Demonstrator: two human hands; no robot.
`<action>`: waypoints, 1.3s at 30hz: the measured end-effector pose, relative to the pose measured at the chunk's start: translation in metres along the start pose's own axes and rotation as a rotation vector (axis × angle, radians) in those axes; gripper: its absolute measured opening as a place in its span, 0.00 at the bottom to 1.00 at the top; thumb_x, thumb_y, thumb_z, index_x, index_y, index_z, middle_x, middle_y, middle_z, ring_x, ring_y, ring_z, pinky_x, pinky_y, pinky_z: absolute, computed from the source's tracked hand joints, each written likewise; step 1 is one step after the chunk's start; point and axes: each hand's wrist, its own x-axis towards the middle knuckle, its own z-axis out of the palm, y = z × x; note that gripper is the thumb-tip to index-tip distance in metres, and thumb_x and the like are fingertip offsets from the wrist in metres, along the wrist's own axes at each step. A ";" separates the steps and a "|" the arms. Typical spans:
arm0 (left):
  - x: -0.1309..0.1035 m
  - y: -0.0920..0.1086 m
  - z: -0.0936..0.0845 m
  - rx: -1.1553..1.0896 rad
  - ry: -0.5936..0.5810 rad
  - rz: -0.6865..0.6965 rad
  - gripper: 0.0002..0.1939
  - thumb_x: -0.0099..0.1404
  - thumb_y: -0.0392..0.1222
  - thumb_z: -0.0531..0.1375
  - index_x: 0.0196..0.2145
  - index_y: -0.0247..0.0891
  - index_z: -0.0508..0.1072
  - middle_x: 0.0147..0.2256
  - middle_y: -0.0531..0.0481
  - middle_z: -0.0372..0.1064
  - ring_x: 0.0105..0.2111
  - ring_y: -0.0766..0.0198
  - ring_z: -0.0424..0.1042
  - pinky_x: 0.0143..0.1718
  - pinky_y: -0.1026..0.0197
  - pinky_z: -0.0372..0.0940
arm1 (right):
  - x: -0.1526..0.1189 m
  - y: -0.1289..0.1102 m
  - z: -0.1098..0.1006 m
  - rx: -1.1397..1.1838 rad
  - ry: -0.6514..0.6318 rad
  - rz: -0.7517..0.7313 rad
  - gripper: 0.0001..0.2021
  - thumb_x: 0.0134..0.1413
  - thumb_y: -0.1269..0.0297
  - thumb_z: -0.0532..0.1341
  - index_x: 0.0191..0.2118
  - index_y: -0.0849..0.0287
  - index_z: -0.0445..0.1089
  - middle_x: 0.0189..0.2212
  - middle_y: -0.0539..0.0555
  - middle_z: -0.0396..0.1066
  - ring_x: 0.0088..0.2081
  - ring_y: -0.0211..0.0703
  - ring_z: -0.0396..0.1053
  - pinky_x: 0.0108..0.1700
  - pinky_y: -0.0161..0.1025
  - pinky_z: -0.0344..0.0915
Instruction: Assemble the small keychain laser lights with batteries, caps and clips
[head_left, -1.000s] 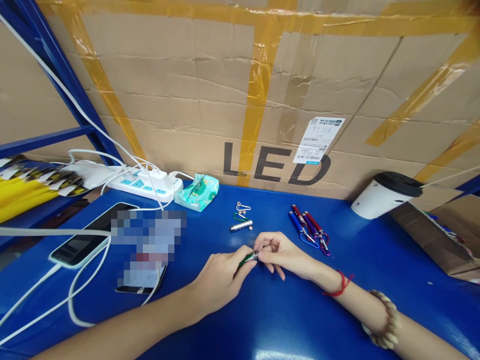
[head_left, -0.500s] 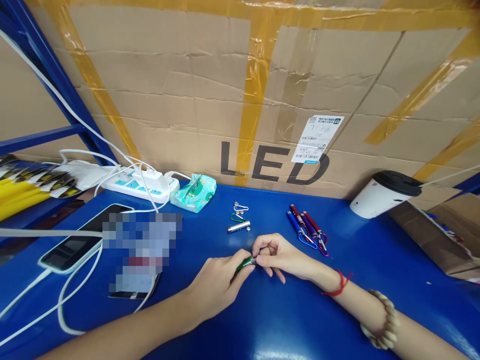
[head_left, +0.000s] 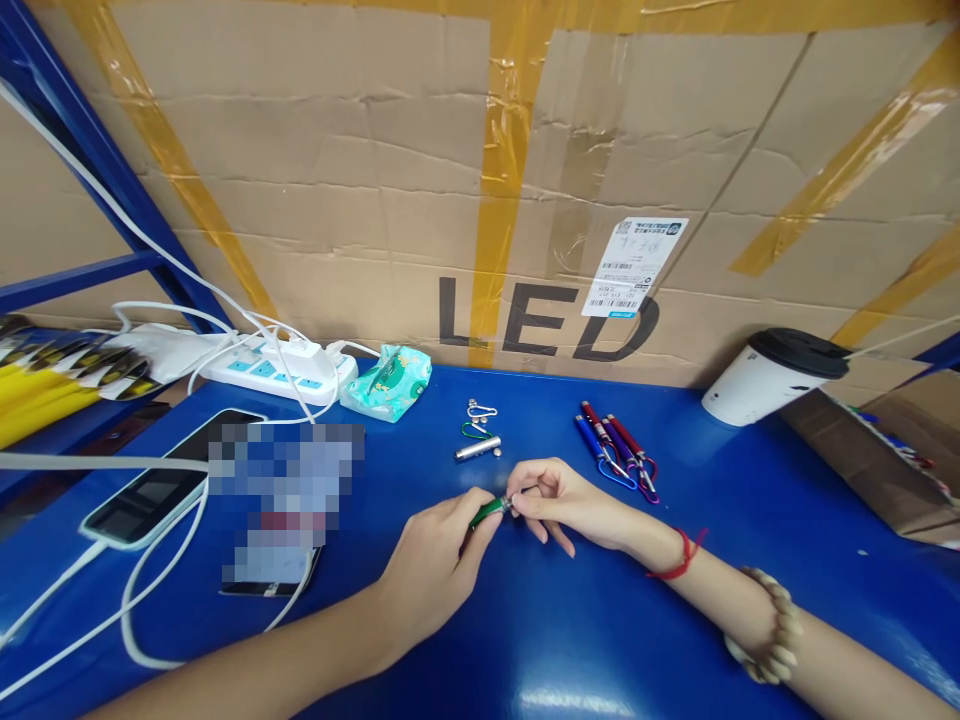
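Note:
Above the blue table, my left hand pinches a small green tube between thumb and fingers. My right hand has its thumb and index finger closed on the silvery end of the same tube, with its other fingers loosely spread. Just beyond the hands lie a silver tube, a green carabiner clip, a silver clip and small round pieces. To their right rest several red, blue and purple tubes with clips attached.
A white cup with a black lid stands at the back right, beside an open cardboard box. At the left are a power strip, a teal packet, phones and white cables. A large carton forms the back.
Both hands still hold the tube, and more of its green body shows between them. The camera view has shifted slightly.

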 end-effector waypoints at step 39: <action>0.002 -0.005 -0.001 0.029 -0.125 0.034 0.12 0.69 0.40 0.45 0.34 0.40 0.66 0.22 0.55 0.66 0.21 0.65 0.66 0.24 0.65 0.54 | 0.002 0.000 0.000 -0.076 0.076 0.104 0.16 0.37 0.57 0.69 0.24 0.65 0.67 0.12 0.44 0.64 0.13 0.29 0.63 0.16 0.28 0.69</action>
